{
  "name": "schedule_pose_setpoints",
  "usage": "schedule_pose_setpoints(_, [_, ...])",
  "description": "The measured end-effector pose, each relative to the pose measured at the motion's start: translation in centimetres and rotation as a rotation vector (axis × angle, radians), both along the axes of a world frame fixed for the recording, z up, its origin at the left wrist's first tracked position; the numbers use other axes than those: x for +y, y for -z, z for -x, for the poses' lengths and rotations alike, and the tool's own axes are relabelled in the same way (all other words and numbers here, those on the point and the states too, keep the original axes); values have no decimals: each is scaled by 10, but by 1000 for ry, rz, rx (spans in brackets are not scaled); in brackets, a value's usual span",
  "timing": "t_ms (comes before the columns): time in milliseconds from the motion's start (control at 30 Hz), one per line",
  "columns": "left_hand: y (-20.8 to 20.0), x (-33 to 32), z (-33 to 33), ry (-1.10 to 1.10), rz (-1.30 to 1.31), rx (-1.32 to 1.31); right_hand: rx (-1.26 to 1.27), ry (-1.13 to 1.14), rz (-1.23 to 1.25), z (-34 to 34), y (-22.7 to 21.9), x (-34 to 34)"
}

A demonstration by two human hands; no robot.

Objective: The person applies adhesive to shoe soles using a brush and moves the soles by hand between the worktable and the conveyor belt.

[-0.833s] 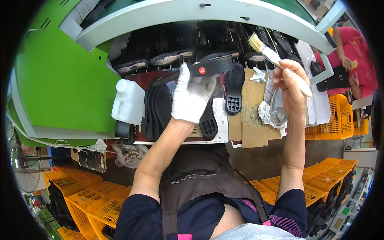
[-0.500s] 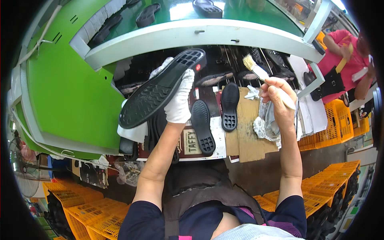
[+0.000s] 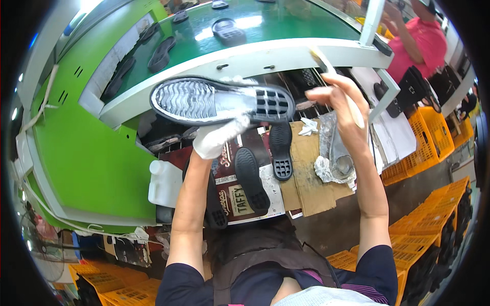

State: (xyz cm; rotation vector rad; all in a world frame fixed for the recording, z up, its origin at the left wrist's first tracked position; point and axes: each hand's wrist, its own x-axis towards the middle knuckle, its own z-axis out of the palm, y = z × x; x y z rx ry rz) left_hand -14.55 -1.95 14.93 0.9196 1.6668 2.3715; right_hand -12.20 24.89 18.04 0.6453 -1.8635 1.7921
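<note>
My left hand [image 3: 217, 138], in a white glove, grips a black shoe sole [image 3: 232, 104] by its edge, with some fingers hidden behind. The sole lies crosswise, its ridged, grid-pocketed face towards me, shining with wet whitish streaks. Bare and to the right, my right hand [image 3: 344, 104] is closed around the pale handle of a brush [image 3: 325, 62]. The brush's bristles point up and away, apart from the sole. Below the held sole, two more black soles, a nearer sole [image 3: 250, 178] and a farther sole [image 3: 280, 153], rest on the bench.
Beyond the bench, a white rail [image 3: 194, 71] borders a green conveyor [image 3: 275, 23] carrying several soles. A white jug [image 3: 161, 186] stands left; cardboard [image 3: 311, 191] and a plastic-lined dish [image 3: 341, 160] lie right. Orange crates [image 3: 413, 148] and a person in pink [image 3: 421, 43] are farther right.
The held sole has turned from slanting to nearly level, and its face now shows wet whitish streaks. My right hand and the brush have shifted slightly left and away from me. The head view has shifted.
</note>
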Motion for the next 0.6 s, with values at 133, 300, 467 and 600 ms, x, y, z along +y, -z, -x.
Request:
schedule_pose_setpoints(133, [7, 18, 0, 30, 131, 282, 118, -33, -320, 20, -16, -12])
schedule_pose_setpoints(300, [13, 16, -12, -2, 177, 104, 34, 51, -250, 5, -23, -17])
schedule_pose_setpoints(467, [12, 13, -10, 9, 240, 83, 81, 41, -302, 3, -25, -16])
schedule_pose_setpoints(600, [12, 13, -14, -38, 221, 123, 105, 34, -322, -2, -27, -19])
